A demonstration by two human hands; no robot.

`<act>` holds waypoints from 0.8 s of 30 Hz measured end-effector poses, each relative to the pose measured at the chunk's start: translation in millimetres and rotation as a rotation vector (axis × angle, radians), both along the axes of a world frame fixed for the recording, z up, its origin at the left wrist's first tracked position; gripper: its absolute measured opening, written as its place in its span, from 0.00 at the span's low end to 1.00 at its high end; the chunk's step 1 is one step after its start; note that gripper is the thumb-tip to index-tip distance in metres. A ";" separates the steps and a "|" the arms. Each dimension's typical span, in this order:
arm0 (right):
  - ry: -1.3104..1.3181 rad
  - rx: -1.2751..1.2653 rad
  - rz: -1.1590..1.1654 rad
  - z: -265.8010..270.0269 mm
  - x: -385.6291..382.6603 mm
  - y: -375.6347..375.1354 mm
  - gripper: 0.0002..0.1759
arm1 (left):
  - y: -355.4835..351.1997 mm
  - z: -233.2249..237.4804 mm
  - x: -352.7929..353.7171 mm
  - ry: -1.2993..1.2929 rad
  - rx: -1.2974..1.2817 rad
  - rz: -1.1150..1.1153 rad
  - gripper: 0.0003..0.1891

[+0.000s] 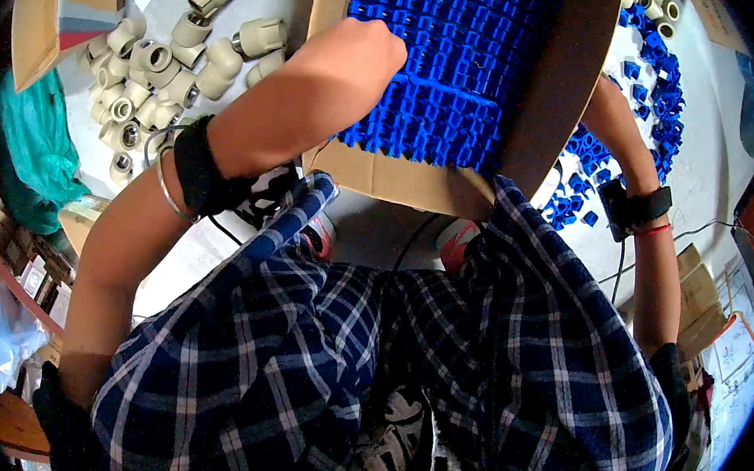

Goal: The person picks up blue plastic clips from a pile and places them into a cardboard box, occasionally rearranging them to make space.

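Pale floor [366, 232], with blue pieces [467, 49] boxed at my knees

From my head camera I see beige fittings [156, 78] heaped to my left, a green bag [36, 148] beyond them, and loose pieces [666, 109] of the same blue spread to my right. Between the two lots the cardboard box [374, 173] stands open just past the hem of my checked garment [285, 345], its inside lined with the blue pieces in close, even rows.

My left hand [357, 61] is over the box's left side, back upward and curled, above the rows. Its fingers are bent under and hidden, so I cannot tell how far they are open or whether they have hold of a piece. My right hand [604, 105] goes down outside the box's right wall, near the loose pieces; that wall hides its fingers, so their opening and any hold are unknown to me too.

I judge each blue piece light, stiff and somewhat slick, like moulded plastic: hard to break, easy to let slip. I would pinch one by its opposite sides, straight from above, as the packed rows leave little room. The box, being cardboard, would give if pressed; its rim suits a steadying palm.
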State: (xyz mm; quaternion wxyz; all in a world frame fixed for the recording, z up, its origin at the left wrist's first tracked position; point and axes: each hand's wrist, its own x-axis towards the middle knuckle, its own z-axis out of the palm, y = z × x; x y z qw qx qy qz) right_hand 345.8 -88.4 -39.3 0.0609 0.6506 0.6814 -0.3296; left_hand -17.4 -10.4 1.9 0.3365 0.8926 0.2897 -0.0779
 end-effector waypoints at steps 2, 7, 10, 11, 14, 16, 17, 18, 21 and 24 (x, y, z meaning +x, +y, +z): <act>-0.009 0.033 0.014 -3.9 5.0 -2.5 0.24 | 0.9 0.6 -1.0 -0.039 0.015 0.004 0.07; 0.069 0.109 -0.094 4.2 0.1 -4.4 0.21 | -1.0 -1.6 3.0 0.033 0.057 0.010 0.07; 0.001 0.257 -0.113 4.7 4.6 -0.8 0.18 | 0.2 -2.2 4.2 0.042 0.070 0.004 0.07; 0.014 0.227 -0.205 5.9 7.5 2.0 0.17 | 2.0 -1.8 4.4 0.073 0.059 -0.021 0.07; 0.005 0.266 -0.335 25.2 -2.0 10.7 0.16 | 1.6 -12.6 8.2 -0.006 0.059 0.049 0.09; 0.056 0.477 -0.503 45.0 -17.7 17.1 0.15 | 0.3 -13.8 8.8 -0.114 0.070 0.144 0.11; 0.031 0.574 -0.457 56.4 -26.5 20.0 0.15 | -1.3 -10.6 7.7 -0.234 0.059 0.150 0.12; 0.055 0.560 -0.438 67.7 -33.2 22.8 0.15 | -3.0 -4.9 6.9 -0.355 0.049 0.155 0.13; 0.426 0.613 -0.245 92.2 -72.7 21.1 0.16 | -20.9 10.2 14.6 -0.333 -0.819 0.393 0.22; 0.471 0.506 -0.106 108.6 -125.6 12.4 0.19 | -36.3 23.8 22.4 -0.452 -1.691 0.779 0.30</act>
